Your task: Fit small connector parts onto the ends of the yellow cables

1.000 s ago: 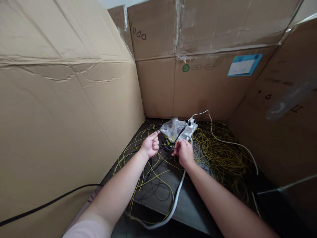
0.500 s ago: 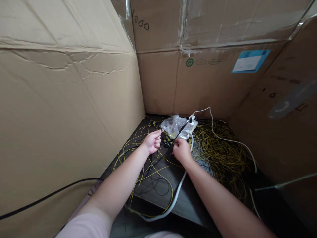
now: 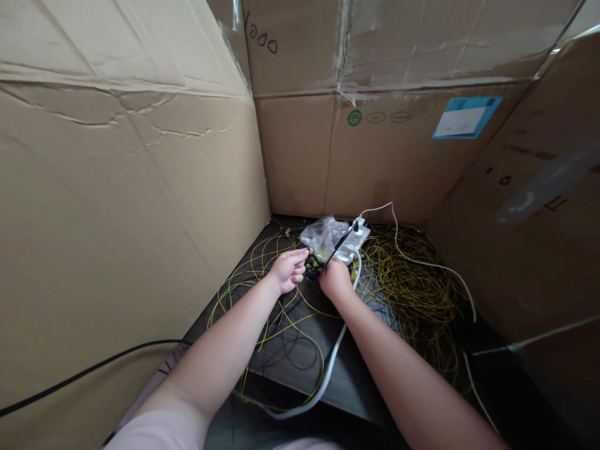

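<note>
My left hand [image 3: 287, 271] is closed in a pinch, thumb and forefinger together at a small dark piece too tiny to name. Just to its right, my right hand [image 3: 335, 279] is curled with its fingertips turned away from view, so whatever it grips is hidden. A black cord [image 3: 341, 241] runs from the white power strip [image 3: 360, 237] down to the right hand. Beyond both hands lies a crumpled clear plastic bag [image 3: 323, 236]. Small black and yellow pieces [image 3: 313, 266] are heaped between the hands.
A tangle of thin yellow wire [image 3: 407, 269] spreads across the dark tabletop [image 3: 349, 381] on the right. Looser yellow loops lie at left. A thick white cable [image 3: 334, 369] curves toward the front edge. Cardboard walls [image 3: 300, 156] enclose the left, back and right.
My right hand has shifted slightly left, closer to the left hand, and its fingers have turned out of sight. The left hand keeps its pinch. The whole view has shifted a little.
</note>
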A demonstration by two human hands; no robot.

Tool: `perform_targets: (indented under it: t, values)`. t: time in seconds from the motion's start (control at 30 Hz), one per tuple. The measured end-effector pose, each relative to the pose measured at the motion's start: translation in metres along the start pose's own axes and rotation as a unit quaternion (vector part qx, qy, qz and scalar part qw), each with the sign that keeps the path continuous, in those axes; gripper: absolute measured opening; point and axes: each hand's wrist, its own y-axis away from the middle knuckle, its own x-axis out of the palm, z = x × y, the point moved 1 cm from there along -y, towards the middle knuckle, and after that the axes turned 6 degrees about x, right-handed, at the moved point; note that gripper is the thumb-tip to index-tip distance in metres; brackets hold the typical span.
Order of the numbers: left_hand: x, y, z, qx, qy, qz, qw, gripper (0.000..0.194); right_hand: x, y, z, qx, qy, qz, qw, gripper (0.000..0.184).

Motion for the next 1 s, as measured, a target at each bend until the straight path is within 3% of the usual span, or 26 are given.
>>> perform_targets:
  t: [0.4,0.53,0.73,0.87,1.0]
  values:
    - [0.002,0.002,0.005,-0.001,-0.032,0.017,0.999,0.035,-0.003,0.011,0.005,-0.011,0.065,0.023,0.998,0.012]
    - [0.002,0.002,0.004,0.008,-0.029,0.004,1.000,0.037,-0.013,0.015,0.007,-0.007,0.086,-0.029,0.996,0.015]
    - [0.004,0.004,0.003,0.023,-0.030,-0.007,0.999,0.039,-0.033,0.016,0.013,-0.099,-0.070,-0.203,0.972,0.021]
    - [0.006,0.004,0.003,0.043,-0.047,-0.017,0.998,0.040,-0.035,0.022,0.022,-0.150,-0.150,-0.185,0.959,0.018]
    - [0.009,0.006,0.003,0.050,-0.057,-0.011,0.997,0.038,-0.031,0.026,0.027,-0.148,-0.168,-0.174,0.959,0.017]
